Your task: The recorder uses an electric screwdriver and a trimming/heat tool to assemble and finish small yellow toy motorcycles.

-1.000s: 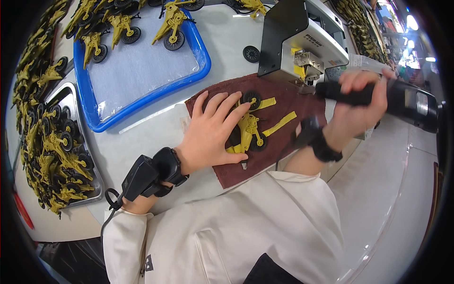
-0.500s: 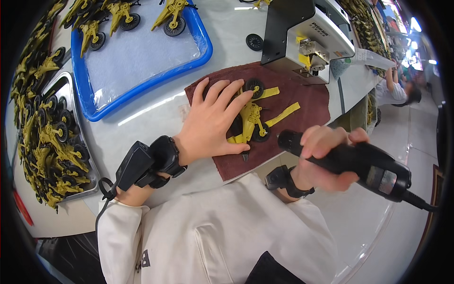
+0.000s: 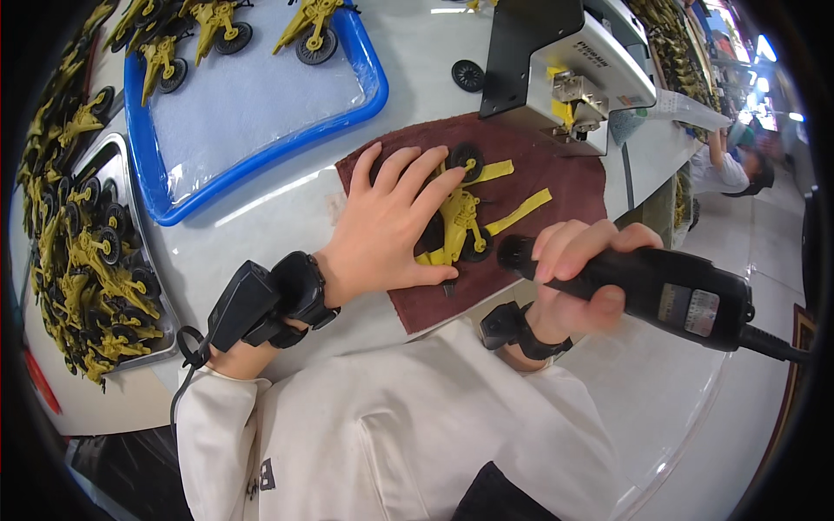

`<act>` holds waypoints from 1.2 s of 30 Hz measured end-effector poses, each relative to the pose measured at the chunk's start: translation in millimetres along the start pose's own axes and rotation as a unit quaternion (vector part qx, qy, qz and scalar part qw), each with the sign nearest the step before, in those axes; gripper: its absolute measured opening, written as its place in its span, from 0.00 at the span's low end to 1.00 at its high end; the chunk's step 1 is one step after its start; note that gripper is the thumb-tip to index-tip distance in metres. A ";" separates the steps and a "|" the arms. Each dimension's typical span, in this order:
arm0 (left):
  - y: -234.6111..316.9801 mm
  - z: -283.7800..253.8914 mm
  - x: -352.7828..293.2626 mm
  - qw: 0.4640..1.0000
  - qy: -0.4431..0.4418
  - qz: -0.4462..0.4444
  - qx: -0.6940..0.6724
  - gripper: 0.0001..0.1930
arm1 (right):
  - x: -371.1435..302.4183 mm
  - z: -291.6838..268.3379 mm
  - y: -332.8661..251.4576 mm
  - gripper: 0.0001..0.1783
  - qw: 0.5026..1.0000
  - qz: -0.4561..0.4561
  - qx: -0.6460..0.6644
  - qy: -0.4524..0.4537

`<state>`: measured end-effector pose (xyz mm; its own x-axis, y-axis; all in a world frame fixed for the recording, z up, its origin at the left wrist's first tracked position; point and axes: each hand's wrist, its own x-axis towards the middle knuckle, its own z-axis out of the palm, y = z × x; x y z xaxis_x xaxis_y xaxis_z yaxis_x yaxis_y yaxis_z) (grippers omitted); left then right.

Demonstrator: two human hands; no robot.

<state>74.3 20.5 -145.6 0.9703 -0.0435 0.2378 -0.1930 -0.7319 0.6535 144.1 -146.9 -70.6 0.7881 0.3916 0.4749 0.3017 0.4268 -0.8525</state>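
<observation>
My left hand (image 3: 387, 208) lies spread over a yellow plastic toy motorcycle (image 3: 459, 217) with black wheels, on a dark red cloth (image 3: 569, 178). Its thumb and forefinger rest at the toy's two ends, while the palm and fingers hide part of it. Two flat yellow strips stick out from the toy's right side. My right hand (image 3: 582, 269) is wrapped round a black corded electric screwdriver (image 3: 660, 291). The tool's front end is just right of the toy's near wheel, and its bit cannot be made out.
Beyond my left hand stands a blue tray (image 3: 261, 178) with several similar toys. A metal tray (image 3: 169, 334) heaped with more is at the left. A black-and-white machine (image 3: 565, 78) stands at the far right, beside a loose black wheel (image 3: 467, 75). Another person (image 3: 725, 169) works further off.
My right hand has brought the screwdriver slightly left, closer to the toy, and turned it a little. My left hand stays on the toy motorcycle.
</observation>
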 end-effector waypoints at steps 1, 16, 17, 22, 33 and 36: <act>-1.0 -1.8 1.9 1.000 -0.003 -0.002 0.004 0.47 | 0.6 1.9 0.6 0.29 1.000 -0.010 -0.001 -0.005; 7.9 -8.3 -3.2 1.000 0.028 0.003 -0.014 0.48 | 120.0 -12.2 -7.2 0.20 0.967 -0.130 -0.138 0.168; 6.4 -7.7 -3.7 0.999 0.031 0.007 -0.022 0.48 | 119.2 -12.9 -4.6 0.19 0.973 -0.114 -0.131 0.151; 8.7 -4.5 -5.5 0.999 0.036 0.008 -0.022 0.49 | 39.3 8.2 -27.4 0.28 0.998 -0.029 0.049 -0.030; -2.8 -2.7 -3.3 0.999 0.032 0.001 0.010 0.49 | 3.9 10.1 0.3 0.33 0.977 -0.029 0.058 -0.201; 10.0 -9.0 -4.5 1.000 0.030 -0.001 0.008 0.49 | -10.9 32.6 -9.1 0.29 0.994 0.024 0.050 -0.090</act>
<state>66.6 19.5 -133.6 0.9600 -0.0013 0.2800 -0.1885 -0.7427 0.6426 115.3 -128.5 -60.9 0.6882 0.5501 0.4730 0.2034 0.4795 -0.8536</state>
